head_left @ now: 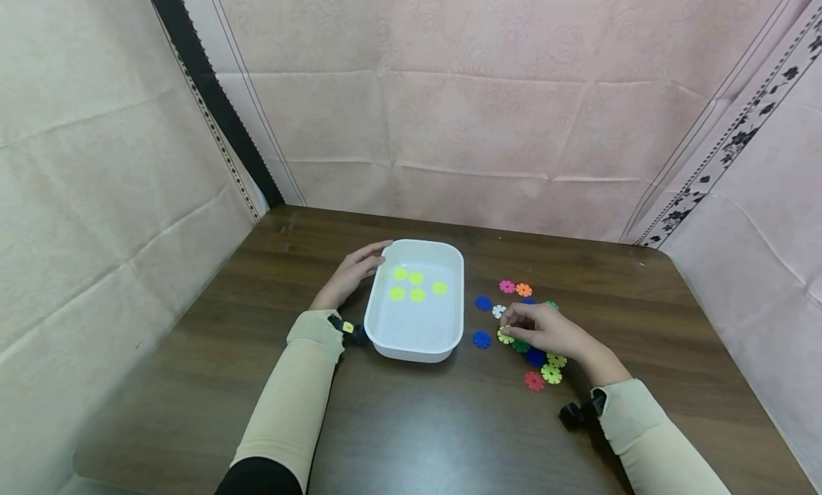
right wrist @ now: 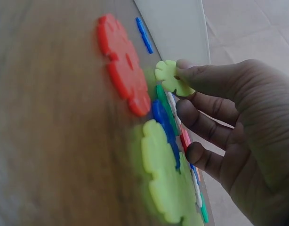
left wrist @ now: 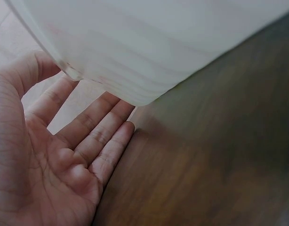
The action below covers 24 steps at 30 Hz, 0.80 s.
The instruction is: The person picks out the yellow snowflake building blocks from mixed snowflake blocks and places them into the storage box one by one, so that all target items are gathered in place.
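In the head view my left hand (head_left: 354, 270) lies at the far left corner of a white plastic tub (head_left: 414, 342). Seen from the left wrist, its fingers (left wrist: 95, 125) are nearly straight against the tub's side, and the thumb touches the rim. Several yellow-green discs (head_left: 417, 294) lie flat on the tub's floor. To the right, my right hand (head_left: 542, 329) pinches a yellow-green flower-shaped plastic disc (right wrist: 166, 75) between thumb and index finger, above other discs; its remaining fingers are loosely bent.
Around the right hand lie loose flower-shaped discs: red (head_left: 534, 381), yellow-green (head_left: 551, 374), blue (head_left: 481, 339), white (head_left: 499, 312), pink (head_left: 506, 287) and orange (head_left: 523, 289). A brown wooden table (head_left: 398, 424) carries everything, with pale cloth (head_left: 449, 124) hung behind and beside it.
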Motion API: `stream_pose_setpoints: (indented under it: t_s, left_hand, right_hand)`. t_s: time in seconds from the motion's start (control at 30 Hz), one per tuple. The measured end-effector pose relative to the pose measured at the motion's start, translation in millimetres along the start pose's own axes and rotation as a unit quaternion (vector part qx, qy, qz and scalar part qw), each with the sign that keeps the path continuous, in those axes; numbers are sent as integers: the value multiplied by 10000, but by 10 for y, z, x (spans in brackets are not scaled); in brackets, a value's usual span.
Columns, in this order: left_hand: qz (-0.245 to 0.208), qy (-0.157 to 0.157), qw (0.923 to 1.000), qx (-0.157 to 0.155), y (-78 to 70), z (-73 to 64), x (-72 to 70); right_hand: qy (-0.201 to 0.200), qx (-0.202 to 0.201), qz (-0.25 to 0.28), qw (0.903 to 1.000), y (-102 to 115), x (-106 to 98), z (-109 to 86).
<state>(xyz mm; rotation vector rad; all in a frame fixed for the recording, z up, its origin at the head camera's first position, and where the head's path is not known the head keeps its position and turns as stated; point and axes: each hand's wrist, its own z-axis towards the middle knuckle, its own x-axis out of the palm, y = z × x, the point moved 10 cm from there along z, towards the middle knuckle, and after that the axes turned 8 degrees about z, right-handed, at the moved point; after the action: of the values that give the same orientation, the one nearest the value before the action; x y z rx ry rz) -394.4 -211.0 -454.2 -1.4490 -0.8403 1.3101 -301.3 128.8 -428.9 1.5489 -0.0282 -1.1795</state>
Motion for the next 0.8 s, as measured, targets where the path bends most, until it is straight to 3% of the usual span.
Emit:
stream_pose_setpoints:
  t_s: [0.4, 0.8]
  left_hand:
    - [32, -62, 10000, -39, 12, 17, -8]
    - [17, -42, 9999, -114, 27, 18, -9]
  right_hand:
    - [7, -112, 27, 9999, -1, 45, 9]
    - [-227, 30, -116, 9997, -55, 97, -21]
